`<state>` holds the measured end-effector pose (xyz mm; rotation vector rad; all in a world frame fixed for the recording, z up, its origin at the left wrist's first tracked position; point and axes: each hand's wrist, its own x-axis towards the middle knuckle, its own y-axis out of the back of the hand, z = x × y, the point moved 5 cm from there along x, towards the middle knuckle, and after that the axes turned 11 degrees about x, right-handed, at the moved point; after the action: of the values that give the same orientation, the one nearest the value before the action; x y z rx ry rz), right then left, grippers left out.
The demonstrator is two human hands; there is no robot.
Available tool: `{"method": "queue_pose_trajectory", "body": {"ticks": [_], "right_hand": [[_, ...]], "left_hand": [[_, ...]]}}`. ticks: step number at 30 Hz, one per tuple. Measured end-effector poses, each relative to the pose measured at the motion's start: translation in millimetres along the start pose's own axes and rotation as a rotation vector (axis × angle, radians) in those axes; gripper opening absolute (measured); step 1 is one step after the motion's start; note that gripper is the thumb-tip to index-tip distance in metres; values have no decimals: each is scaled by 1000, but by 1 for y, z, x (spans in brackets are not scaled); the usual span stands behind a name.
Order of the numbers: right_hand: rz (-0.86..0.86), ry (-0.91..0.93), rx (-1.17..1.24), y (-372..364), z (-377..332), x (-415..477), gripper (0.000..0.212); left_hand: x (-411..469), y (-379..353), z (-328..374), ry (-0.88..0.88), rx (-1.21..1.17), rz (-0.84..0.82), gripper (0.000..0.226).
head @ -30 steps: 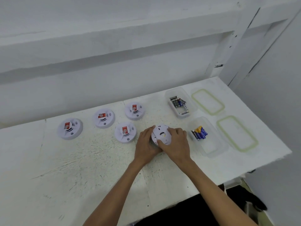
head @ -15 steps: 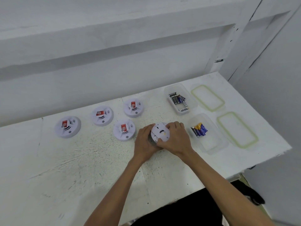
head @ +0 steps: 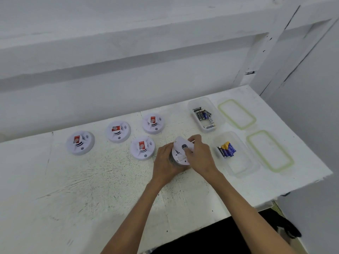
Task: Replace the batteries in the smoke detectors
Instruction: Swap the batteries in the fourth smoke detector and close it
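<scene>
Looking like a bare workroom or makeshift test bench rather than a lived-in home. Facing whitewashed walls (head: 128, 99) with a painted ledge (head: 128, 43) crossing them and a corner closing in at the right. Working over a white-painted table (head: 91, 198), scuffed and flecked with dark scratches. Keeping kit laid out in an orderly, bench-like way: four identical white smoke detectors (head: 80, 142) with red labels sitting in a loose group at the left, two clear plastic tubs (head: 244, 162) of batteries (head: 226, 152) standing at the right, green-rimmed lids (head: 236, 114) lying flat just beside them.
</scene>
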<state>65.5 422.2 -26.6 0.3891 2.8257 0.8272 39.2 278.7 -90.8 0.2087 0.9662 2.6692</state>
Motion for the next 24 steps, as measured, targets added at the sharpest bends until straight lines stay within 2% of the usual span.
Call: {"method": "queue_pose_trajectory", "body": {"ticks": [4, 6, 8, 12, 14, 16, 20, 22, 24], "right_hand": [[156, 57, 99, 17, -6, 4, 27], [201, 60, 83, 22, -2, 7, 26], [167, 29, 42, 20, 7, 12, 31], [88, -91, -60, 9, 23, 16, 40], [93, -90, -129, 7, 25, 14, 41], [77, -66, -200, 2, 25, 13, 38], [92, -80, -316, -4, 28, 11, 33], [114, -37, -355, -5, 26, 10, 32], [116, 76, -292, -5, 19, 9, 29]], "left_hand": [[-3, 7, -12, 76, -102, -95, 113], [-5, 10, -15, 92, -169, -176, 101], [-6, 12, -17, 82, -214, -221, 96], [-5, 9, -21, 96, -218, -229, 131], [-6, 7, -21, 96, -177, -171, 135], [-6, 6, -20, 69, -105, -107, 128], [-5, 5, -14, -25, -27, -17, 96], [-4, 5, -14, -30, -8, -3, 94], [-3, 4, -17, -21, 10, 6, 97]]}}
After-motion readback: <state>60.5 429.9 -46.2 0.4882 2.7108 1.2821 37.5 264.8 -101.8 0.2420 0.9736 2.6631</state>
